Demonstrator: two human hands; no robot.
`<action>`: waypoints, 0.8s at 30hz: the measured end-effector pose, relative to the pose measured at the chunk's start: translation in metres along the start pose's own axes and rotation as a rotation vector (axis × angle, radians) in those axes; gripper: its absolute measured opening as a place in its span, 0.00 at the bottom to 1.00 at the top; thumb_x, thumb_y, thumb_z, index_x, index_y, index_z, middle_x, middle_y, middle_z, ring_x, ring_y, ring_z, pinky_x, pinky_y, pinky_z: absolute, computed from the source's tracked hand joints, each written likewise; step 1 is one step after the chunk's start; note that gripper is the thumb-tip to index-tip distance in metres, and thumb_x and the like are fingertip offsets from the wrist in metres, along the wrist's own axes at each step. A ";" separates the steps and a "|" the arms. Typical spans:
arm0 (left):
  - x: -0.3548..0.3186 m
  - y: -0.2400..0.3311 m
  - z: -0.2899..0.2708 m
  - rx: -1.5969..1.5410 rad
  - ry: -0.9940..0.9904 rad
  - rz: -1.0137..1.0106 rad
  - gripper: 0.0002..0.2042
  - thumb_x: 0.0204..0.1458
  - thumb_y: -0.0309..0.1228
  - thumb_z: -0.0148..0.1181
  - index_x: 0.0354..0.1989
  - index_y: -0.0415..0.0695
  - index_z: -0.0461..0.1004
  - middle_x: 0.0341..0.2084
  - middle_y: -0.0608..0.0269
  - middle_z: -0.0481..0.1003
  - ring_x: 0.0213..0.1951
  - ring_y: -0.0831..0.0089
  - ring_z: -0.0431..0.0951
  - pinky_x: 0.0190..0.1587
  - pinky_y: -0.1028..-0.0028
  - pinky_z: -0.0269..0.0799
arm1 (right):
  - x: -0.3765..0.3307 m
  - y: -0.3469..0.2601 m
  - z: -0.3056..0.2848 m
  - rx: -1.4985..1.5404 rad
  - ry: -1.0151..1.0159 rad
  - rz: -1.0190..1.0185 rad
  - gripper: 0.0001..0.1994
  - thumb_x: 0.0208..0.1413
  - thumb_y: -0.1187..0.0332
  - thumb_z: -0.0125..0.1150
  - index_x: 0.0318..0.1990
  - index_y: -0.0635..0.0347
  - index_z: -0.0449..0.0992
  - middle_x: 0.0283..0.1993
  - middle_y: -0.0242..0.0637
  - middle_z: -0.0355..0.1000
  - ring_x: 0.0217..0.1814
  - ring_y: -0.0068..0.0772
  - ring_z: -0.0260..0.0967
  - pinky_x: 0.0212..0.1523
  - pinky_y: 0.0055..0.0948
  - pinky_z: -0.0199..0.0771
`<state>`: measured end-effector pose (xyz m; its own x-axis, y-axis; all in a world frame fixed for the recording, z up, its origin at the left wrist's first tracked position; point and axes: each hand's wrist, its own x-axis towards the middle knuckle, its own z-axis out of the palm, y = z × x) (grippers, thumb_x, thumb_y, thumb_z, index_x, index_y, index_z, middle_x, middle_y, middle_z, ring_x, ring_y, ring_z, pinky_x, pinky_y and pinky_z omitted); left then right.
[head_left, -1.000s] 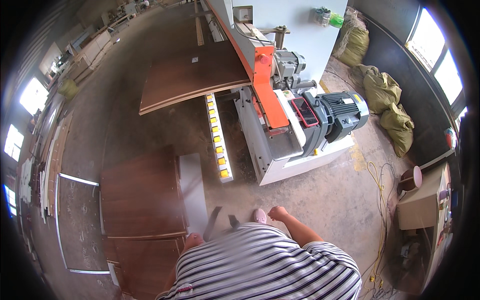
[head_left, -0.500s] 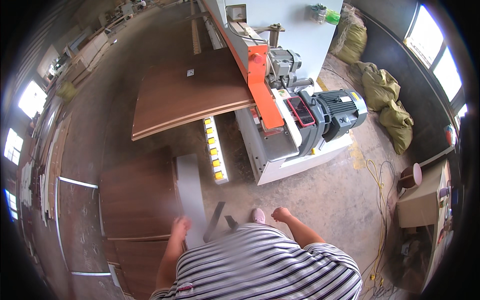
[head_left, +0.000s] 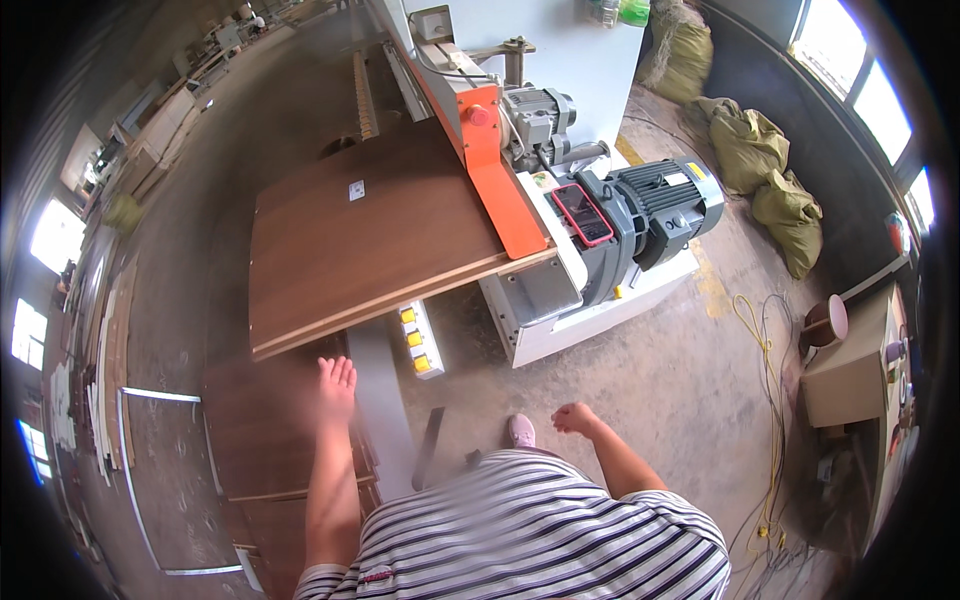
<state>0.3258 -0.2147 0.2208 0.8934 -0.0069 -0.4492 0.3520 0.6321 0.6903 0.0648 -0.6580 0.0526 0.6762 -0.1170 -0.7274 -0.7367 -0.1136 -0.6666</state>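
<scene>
Panel (head_left: pixel 370 240): slid lower in the frame over the past second; now spans upper centre to left of centre, right side at the orange cover (head_left: pixel 500 190), partly hidden by it.
Roller strip (head_left: pixel 415 340): mostly covered now, with only three yellow rollers left bare just below the panel.
Work at the machine (head_left: pixel 600 320): seems farther along, with more panel out over the strip and the near edge close to the left hand.
Left hand (head_left: pixel 337 388): raised from lower down; open, fingers extended up the frame, empty, just below the panel's edge; contact not clear.
Left forearm (head_left: pixel 333 490): nearly upright from the lower edge, over the stack (head_left: pixel 270 430).
Right hand (head_left: pixel 573 418): lower centre-right, above the floor (head_left: pixel 650 400); fingers loosely bent, unclenched, nothing seen in it.
</scene>
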 end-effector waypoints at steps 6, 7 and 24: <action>0.006 0.004 0.018 -0.229 -0.006 0.048 0.33 0.44 0.46 0.63 0.54 0.40 0.57 0.54 0.60 0.58 0.56 0.67 0.59 0.57 0.66 0.57 | -0.022 -0.125 -0.063 0.555 0.300 -0.373 0.09 0.53 0.67 0.56 0.29 0.65 0.74 0.23 0.32 0.70 0.22 0.20 0.66 0.24 0.19 0.67; 0.009 0.001 0.017 -0.245 0.030 0.076 0.34 0.43 0.46 0.63 0.54 0.41 0.57 0.55 0.60 0.57 0.57 0.67 0.58 0.57 0.66 0.57 | -0.022 -0.145 -0.075 0.639 0.385 -0.430 0.09 0.53 0.67 0.56 0.30 0.66 0.74 0.23 0.32 0.70 0.22 0.19 0.65 0.24 0.19 0.66; -0.127 -0.020 -0.017 -0.191 0.229 -0.034 0.17 0.53 0.34 0.53 0.49 0.40 0.63 0.47 0.59 0.68 0.51 0.69 0.66 0.55 0.68 0.62 | -0.059 -0.236 -0.107 -0.271 0.578 -0.391 0.25 0.49 0.48 0.56 0.29 0.67 0.75 0.23 0.44 0.72 0.25 0.36 0.70 0.28 0.33 0.68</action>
<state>0.2000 -0.2133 0.2545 0.7882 0.1309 -0.6013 0.3021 0.7690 0.5634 0.1988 -0.7298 0.2704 0.8383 -0.5094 -0.1944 -0.4656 -0.4834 -0.7413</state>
